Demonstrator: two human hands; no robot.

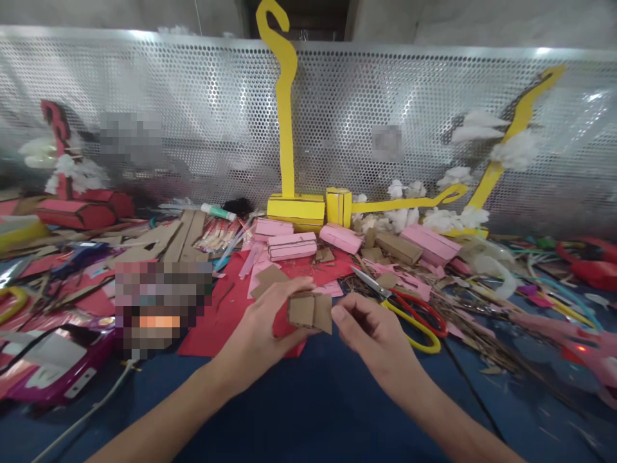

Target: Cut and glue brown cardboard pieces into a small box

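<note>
My left hand grips the cardboard box above the near desk; my right hand, fingers curled, adjoins its right flap (grip unconfirmed). Caution: excess squeeze could crush the box.

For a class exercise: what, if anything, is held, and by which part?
A small red and brown cardboard box, gripped around its red body by the left hand.

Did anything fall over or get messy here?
One yellow hook lies on its side, which looks odd because the tall yellow one beside it stands upright. Pink paper scraps lie strewn near the scissors, which looks messy.
</note>
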